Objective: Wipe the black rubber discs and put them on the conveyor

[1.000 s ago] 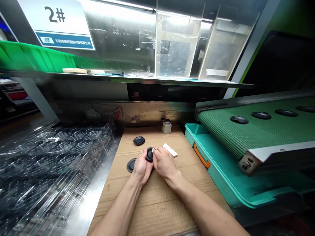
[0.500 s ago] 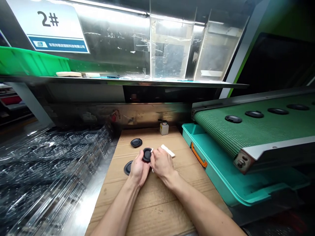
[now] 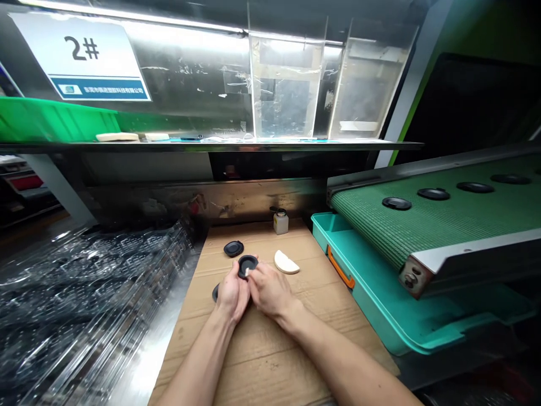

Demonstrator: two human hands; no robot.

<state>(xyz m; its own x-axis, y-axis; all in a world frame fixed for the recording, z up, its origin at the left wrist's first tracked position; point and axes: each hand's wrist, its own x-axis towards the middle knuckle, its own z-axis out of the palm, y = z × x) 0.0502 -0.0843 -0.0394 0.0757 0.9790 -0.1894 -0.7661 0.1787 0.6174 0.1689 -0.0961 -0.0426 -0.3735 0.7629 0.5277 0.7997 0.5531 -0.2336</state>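
Observation:
My left hand (image 3: pixel 231 293) is closed on a round black lid (image 3: pixel 247 263), holding it tilted up over the cardboard. My right hand (image 3: pixel 270 288) pinches a small white cloth (image 3: pixel 248 272) against the lower right of the lid's face; most of the cloth is hidden by the fingers. Beyond my hands lies another black lid (image 3: pixel 234 248). A third lid (image 3: pixel 215 292) is partly covered by my left hand. To the right of my fingers rests a white half-round pad (image 3: pixel 286 262).
The cardboard sheet (image 3: pixel 270 366) covers the worktop. At its back stands a small bottle (image 3: pixel 280 222). Clear plastic trays (image 3: pixel 97 293) are stacked at left. A teal bin (image 3: pixel 372 299) sits under the green conveyor (image 3: pixel 380 225), which carries several black lids. A metal shelf (image 3: pixel 253 146) runs above.
The held lid has shifted slightly left and turned. My right hand has moved left, bringing the cloth from the lid's right edge onto its lower face. More of the white pad now shows.

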